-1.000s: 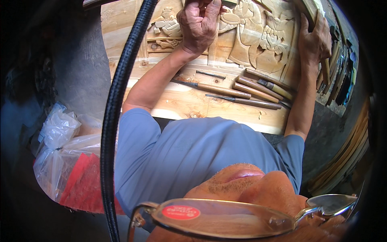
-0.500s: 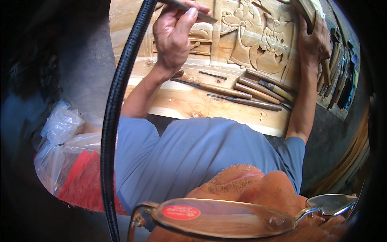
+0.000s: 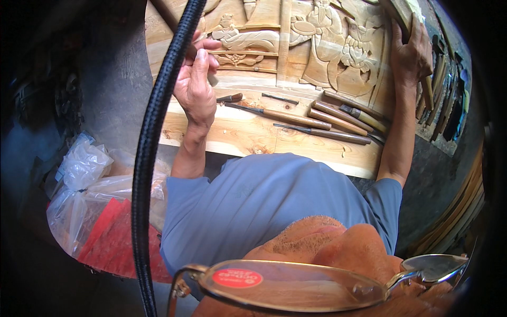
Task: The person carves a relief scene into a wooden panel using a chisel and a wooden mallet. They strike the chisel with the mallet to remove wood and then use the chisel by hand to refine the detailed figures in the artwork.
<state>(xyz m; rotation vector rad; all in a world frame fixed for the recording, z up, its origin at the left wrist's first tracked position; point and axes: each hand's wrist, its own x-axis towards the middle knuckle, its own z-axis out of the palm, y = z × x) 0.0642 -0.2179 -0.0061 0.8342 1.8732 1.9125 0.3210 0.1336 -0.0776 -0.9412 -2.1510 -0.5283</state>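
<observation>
My left hand [image 3: 196, 92] is closed around a chisel-like tool [image 3: 165, 15], whose dark shaft slants up to the left, partly behind a black cable. Its flat end [image 3: 212, 79] shows below my fingers, above the bench near a small brush [image 3: 230, 98]. A carved wooden relief panel [image 3: 317, 55] with robed figures lies beyond. At its right side my right hand [image 3: 412, 58] grips a thick, dark wooden piece [image 3: 398, 18], perhaps a mallet; the top is cut off by the frame edge.
Several wooden-handled chisels [image 3: 317, 136] and a thin dark rod [image 3: 280, 98] lie along the near edge of the pale board [image 3: 237, 140]. More tools [image 3: 446, 100] are lined up at right. A braided black cable [image 3: 149, 148] crosses the left side. Plastic-wrapped bags [image 3: 84, 174] sit at lower left.
My left hand has moved left and toward me, and the tool has turned so its flat end points down. More of the carved panel and the brush show. My right hand stays put.
</observation>
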